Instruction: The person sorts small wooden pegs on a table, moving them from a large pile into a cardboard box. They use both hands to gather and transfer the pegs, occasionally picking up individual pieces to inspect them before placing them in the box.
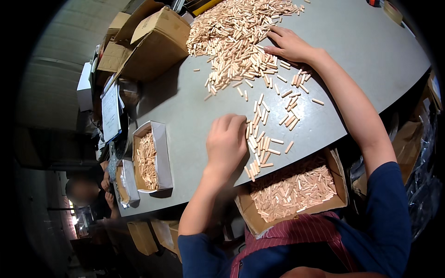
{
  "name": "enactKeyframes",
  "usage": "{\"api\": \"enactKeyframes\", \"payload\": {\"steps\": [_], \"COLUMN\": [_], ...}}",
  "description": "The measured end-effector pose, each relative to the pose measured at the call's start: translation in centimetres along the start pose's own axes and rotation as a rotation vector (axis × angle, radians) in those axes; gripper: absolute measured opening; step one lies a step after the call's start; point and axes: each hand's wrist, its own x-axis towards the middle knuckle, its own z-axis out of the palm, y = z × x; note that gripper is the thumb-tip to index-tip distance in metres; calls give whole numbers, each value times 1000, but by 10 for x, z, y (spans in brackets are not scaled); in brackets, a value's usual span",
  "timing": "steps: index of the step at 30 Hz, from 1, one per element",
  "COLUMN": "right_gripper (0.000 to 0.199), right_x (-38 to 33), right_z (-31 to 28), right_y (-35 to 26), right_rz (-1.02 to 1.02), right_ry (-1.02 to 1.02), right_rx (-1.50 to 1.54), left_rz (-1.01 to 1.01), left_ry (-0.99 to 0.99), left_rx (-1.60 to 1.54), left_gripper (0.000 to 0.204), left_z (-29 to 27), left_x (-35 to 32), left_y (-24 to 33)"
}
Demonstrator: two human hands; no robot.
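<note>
A large heap of short wooden dowels [241, 32] covers the far part of the grey table, thinning into scattered ones toward me. My right hand [289, 45] rests at the heap's right edge, fingers apart, the fingertips touching dowels. Closer to me, my left hand [225, 141] is curled beside a loose group of dowels [262, 146]. Its fingers are bent together, and what they hold, if anything, is hidden. Below the table's near edge, against my apron, a cardboard box [342, 178] holds many more dowels.
At the left stands a white-sided box [162, 160] of dowels, with a smaller box [130, 183] beside it. A large cardboard carton [160, 41] sits at the back left, near a clipboard [111, 113]. A roll of tape [392, 12] lies far right. Another person [95, 197] is at the left.
</note>
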Motion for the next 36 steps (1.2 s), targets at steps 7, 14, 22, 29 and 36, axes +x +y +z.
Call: {"api": "enactKeyframes", "payload": {"steps": [7,14,22,29,36], "right_gripper": [70,68,71,72,72], "right_x": [3,3,6,1,2], "right_z": [15,16,13,4,5], "right_y": [7,12,7,0,0], "right_rz": [-6,-14,-12,20,14], "right_ry": [98,65,67,28,1], "right_rx": [-9,-27,-23,16,-14], "left_rz": [26,51,-229,-35,344], "left_ry": [-22,-84,-229,-324,-536], "left_rx": [88,-167,-828,-671,-646], "left_gripper": [12,14,12,16,14], "left_z": [9,-6,-21,2,-1], "left_x": [-10,-51,-73,-24,-7], "left_y": [8,13,16,11,31]}}
